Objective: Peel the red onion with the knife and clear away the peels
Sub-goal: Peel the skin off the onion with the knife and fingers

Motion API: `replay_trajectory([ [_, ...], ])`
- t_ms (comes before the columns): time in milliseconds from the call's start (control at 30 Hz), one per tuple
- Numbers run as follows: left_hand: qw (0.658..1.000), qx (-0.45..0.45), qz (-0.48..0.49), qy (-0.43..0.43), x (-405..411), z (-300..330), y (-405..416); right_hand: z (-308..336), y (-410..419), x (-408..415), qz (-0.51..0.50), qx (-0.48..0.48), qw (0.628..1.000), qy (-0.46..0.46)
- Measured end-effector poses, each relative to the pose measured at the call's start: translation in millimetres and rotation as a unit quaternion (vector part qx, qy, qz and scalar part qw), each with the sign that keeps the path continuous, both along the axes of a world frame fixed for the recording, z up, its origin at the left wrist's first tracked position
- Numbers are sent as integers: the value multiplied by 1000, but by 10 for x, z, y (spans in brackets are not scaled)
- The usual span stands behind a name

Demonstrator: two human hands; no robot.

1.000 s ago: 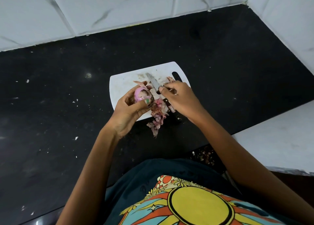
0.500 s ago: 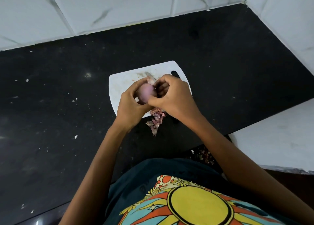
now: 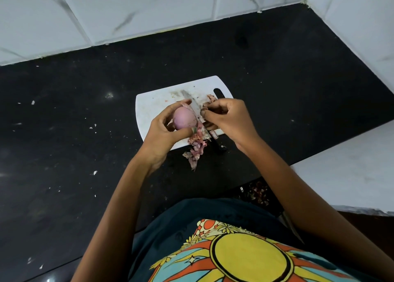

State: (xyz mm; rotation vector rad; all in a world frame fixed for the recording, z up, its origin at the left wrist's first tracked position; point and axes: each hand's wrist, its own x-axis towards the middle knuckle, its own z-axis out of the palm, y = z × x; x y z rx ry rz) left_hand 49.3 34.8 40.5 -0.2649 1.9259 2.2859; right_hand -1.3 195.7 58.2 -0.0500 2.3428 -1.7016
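Note:
My left hand [image 3: 164,130] grips the peeled pink onion [image 3: 184,118] over the white cutting board [image 3: 153,102]. The knife [image 3: 195,107] lies flat on the board just right of the onion, its dark handle [image 3: 219,146] sticking out over the board's near edge. My right hand [image 3: 228,119] hovers over the knife's right side, its thumb and fingers pinched on a small scrap of peel [image 3: 205,106]. A heap of pink and brown peels [image 3: 197,146] spills off the board's near edge onto the counter. More peel bits [image 3: 211,98] lie by the board's handle slot.
The board rests on a black counter [image 3: 64,132] dotted with white flecks. White tiled walls close it in at the back and the right. A lower white ledge [image 3: 351,175] lies to the right, with a dark bin of peels [image 3: 259,193] under the counter edge.
Half a second ago both hands were closed together around the onion. My right hand has since pulled away to the right, and the knife blade shows again on the board.

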Motion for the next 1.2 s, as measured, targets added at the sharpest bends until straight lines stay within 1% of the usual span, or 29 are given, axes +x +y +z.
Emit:
replay_trajectory([
  [100,1000,6,-7,-9,-4,-1,8,-134,22,7,19,99,995,23],
  [233,1000,-19,-1,-12,-12,-12,16,-156,13,47,89,172,981,20],
  [300,999,-42,9,-10,-18,-13,27,-111,-10,61,84,157,983,34],
  [400,997,-77,25,-8,-29,-10,41,16,-44,49,48,102,992,57],
  [467,995,-93,31,-5,-38,-1,54,96,-66,43,61,81,993,63],
  [567,993,-112,33,14,-54,8,70,118,-127,64,80,93,991,61],
  [667,990,-138,31,27,-80,-4,72,75,-176,77,58,117,988,80],
  [800,987,-158,15,32,-110,-30,56,42,-173,37,48,129,987,78],
  [933,990,-140,17,5,-130,-55,29,31,-138,-13,31,102,991,77],
  [1067,987,-160,24,19,-163,-71,12,56,-134,-1,40,86,994,59],
  [1133,982,-183,28,34,-186,-88,4,51,-164,33,48,91,993,58],
  [1200,973,-226,28,43,-216,-123,-13,28,-208,57,44,109,991,65],
])
